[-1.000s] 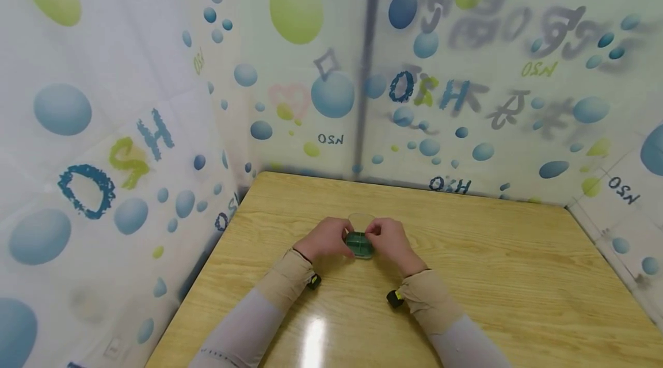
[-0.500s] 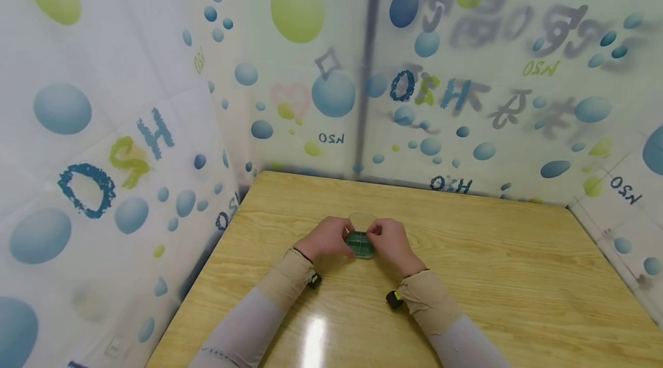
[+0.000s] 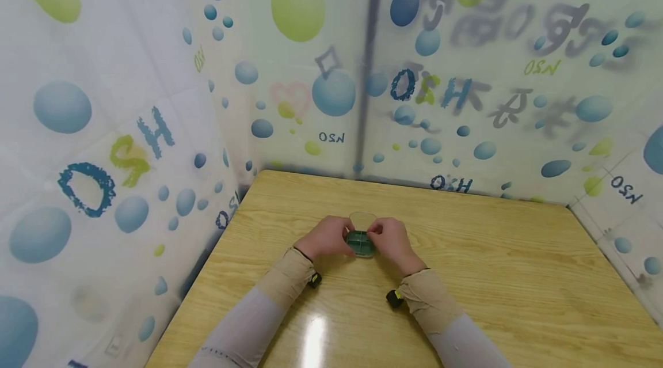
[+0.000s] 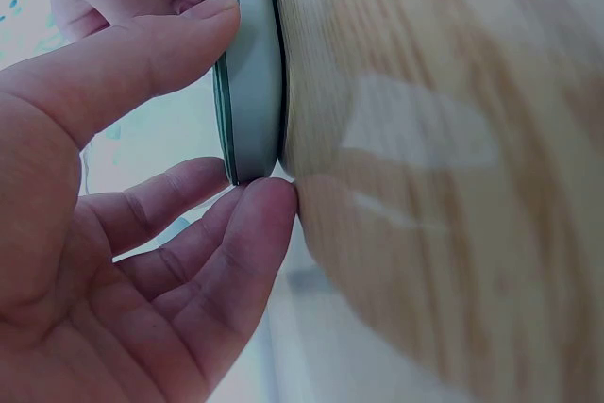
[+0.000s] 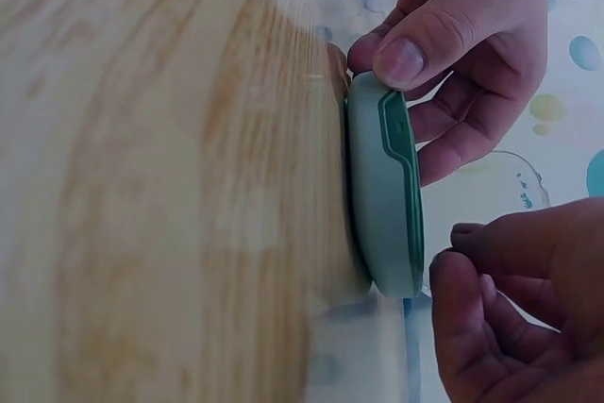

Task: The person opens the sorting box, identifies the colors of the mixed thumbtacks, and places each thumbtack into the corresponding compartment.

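Little has moved: left hand (image 3: 326, 236) grips green case (image 3: 359, 244), right hand (image 3: 392, 243) curled beside it.

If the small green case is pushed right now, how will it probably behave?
The green case would likely slide rather than roll, since it seems to rest flat on the table. It looks stiff: it shows no bend where the left hand grips it. Its clear lid, thin and standing open, is perhaps the most fragile part.
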Demonstrator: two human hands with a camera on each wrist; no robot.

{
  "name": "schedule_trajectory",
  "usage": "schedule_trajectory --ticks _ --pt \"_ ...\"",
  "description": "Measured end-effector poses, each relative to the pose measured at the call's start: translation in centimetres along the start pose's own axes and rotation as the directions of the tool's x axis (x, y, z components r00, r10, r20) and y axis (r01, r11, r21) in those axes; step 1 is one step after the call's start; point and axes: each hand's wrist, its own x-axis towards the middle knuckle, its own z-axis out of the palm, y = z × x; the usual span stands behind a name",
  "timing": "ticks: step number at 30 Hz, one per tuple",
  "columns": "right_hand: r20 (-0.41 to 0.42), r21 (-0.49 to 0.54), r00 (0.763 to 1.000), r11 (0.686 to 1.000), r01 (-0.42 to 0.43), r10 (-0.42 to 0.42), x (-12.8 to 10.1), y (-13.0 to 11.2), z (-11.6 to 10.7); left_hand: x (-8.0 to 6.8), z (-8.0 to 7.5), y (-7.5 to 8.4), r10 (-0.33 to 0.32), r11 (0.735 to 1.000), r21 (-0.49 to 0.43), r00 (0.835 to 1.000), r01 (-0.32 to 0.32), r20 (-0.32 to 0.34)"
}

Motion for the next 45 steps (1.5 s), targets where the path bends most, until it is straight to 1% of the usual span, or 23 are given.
schedule_trajectory --ticks 8,14,19,25,30,33,40,45 --pt "0.013 0.023 0.999 0.999 -0.041 0.041 0.2 0.0 -0.9 -0.1 -0.2 0.2 0.006 1.000 0.001 1.000 -0.006 -0.004" --pt "0.079 0.040 0.993 0.995 -0.096 0.092 0.4 0.7 -2.6 0.1 -0.1 0.1 0.002 1.000 0.004 1.000 -0.002 -0.009" --pt "0.160 -0.005 0.981 0.994 -0.112 0.112 0.6 1.5 -4.6 0.0 0.0 0.1 -0.003 1.000 0.005 1.000 0.003 0.001" --pt "0.253 -0.032 0.959 0.992 -0.119 0.124 0.9 3.0 -6.6 -0.1 0.0 0.1 0.000 1.000 -0.003 1.000 0.000 0.005" --pt "0.358 -0.023 0.927 0.994 -0.106 0.107 1.1 4.1 -7.6 -0.2 0.0 0.1 -0.003 1.000 -0.002 1.000 0.003 0.001" --pt "0.400 -0.019 0.910 0.994 -0.109 0.108 1.1 4.6 -8.1 -0.2 0.0 0.1 -0.005 1.000 -0.001 1.000 0.005 0.002" --pt "0.454 -0.014 0.884 0.993 -0.115 0.109 1.0 5.5 -8.5 -0.2 0.0 0.2 -0.001 1.000 -0.006 1.000 0.001 -0.003" --pt "0.482 -0.036 0.865 0.989 -0.140 0.140 0.8 5.9 -8.7 -0.2 0.0 0.1 0.001 1.000 -0.010 1.000 -0.001 -0.006"
